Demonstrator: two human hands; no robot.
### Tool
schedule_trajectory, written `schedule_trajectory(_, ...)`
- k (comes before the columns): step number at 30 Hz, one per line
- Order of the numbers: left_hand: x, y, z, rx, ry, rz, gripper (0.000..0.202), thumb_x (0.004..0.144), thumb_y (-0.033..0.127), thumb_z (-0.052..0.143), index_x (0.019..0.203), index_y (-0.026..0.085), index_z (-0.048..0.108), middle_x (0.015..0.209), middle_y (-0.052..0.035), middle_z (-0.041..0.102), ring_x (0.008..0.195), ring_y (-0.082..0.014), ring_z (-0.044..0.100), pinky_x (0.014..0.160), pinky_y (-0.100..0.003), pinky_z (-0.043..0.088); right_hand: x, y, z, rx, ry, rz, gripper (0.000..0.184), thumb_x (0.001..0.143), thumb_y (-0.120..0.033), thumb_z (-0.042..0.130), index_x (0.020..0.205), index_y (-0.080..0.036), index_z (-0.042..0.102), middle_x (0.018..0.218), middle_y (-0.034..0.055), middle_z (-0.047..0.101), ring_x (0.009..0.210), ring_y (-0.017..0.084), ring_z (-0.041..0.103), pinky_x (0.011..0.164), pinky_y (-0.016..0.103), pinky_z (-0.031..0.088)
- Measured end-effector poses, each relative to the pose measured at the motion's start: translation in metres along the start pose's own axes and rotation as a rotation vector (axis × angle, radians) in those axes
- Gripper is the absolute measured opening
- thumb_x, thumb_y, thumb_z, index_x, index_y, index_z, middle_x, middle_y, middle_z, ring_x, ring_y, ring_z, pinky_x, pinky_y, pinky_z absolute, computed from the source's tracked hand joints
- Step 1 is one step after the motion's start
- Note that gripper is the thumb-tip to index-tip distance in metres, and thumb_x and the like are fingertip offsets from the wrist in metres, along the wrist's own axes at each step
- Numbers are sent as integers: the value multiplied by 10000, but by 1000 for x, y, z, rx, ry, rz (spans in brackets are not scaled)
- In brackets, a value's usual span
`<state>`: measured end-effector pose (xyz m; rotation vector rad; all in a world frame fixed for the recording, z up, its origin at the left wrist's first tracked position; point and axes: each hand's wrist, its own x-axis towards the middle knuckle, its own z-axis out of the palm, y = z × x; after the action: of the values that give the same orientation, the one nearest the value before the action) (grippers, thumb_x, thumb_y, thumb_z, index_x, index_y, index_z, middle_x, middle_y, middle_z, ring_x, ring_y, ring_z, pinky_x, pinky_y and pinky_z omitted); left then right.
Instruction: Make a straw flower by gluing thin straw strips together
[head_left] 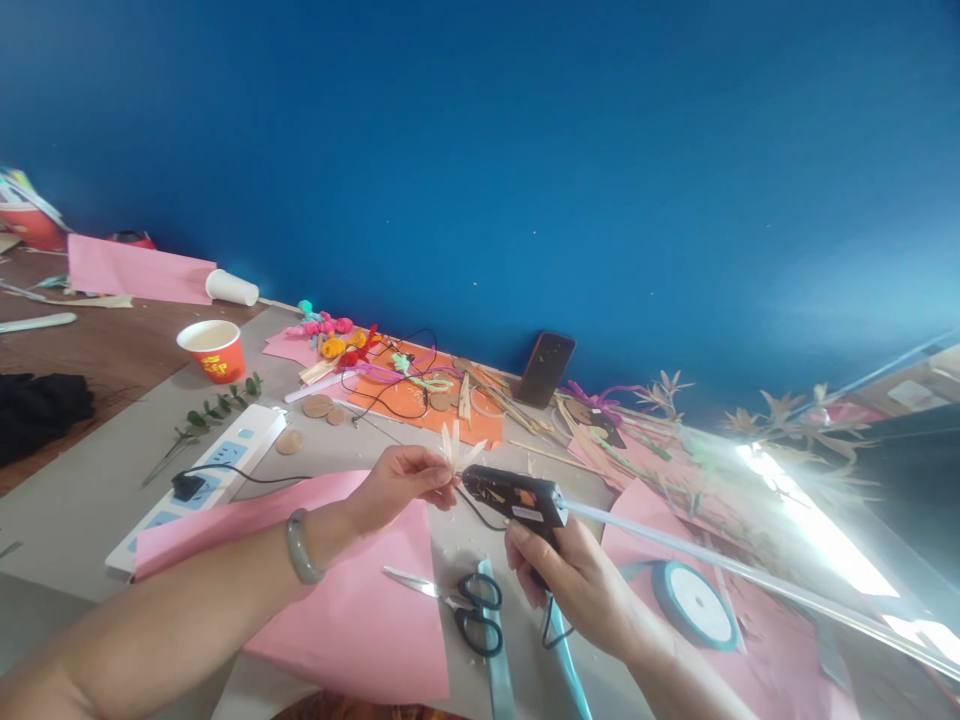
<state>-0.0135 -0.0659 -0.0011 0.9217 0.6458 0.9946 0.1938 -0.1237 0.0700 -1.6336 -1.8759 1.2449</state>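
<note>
Glue gun (510,492), gripped in my right hand (564,565), hovers beyond the scissors (450,597), long axis pointing left, its front end close to the pale petals (453,450) my left hand (409,483) pinches, likewise beyond those scissors; whether they touch, I cannot tell.

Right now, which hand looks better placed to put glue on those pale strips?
Probably the right hand: it holds the glue gun, its nozzle end close to the pale strips. The left hand pinches those strips, so seems occupied.
</note>
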Motion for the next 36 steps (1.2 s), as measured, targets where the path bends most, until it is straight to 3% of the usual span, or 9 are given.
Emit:
schedule_trajectory(5,1,-3,-1,0,-2,7,244,738,347,736,775,108,697,716,-65,705,624,-143,662,651,-284,546,2,2,1,20,35,14,411,919,-432,392,614,-182,510,447,-14,513,425,105,453,479,229,376)
schedule_trajectory(20,7,-11,-6,7,3,1,244,733,343,742,768,106,693,645,-59,703,596,-144,667,633,-270,553,1,9,5,26,-5,-8,402,924,-424,401,619,-182,503,434,-25,499,414,97,454,475,230,371)
schedule_trajectory(26,7,-12,-7,11,19,17,234,738,348,736,770,120,692,691,-54,702,630,-139,664,657,-280,558,-3,22,-10,95,-25,-83,441,900,-543,414,696,-172,536,519,-12,517,447,106,469,457,236,366)
schedule_trajectory(29,7,-13,-7,3,25,20,224,738,338,737,766,119,694,744,-69,710,630,-133,660,652,-274,556,3,37,-32,-17,134,-124,439,901,-547,395,750,-172,566,551,0,536,475,126,489,489,255,396)
schedule_trajectory(33,8,-14,-8,-6,36,30,215,739,331,736,772,123,694,785,-78,716,639,-134,661,640,-263,551,21,62,-66,-435,456,-4,371,893,-481,414,687,-203,547,533,7,540,512,164,523,519,271,387)
schedule_trajectory(36,7,-14,-8,23,23,37,223,765,343,710,782,121,698,707,-68,702,636,-135,658,643,-258,548,35,89,-86,-741,488,84,159,848,-342,481,895,-212,559,680,35,629,593,206,583,525,277,371)
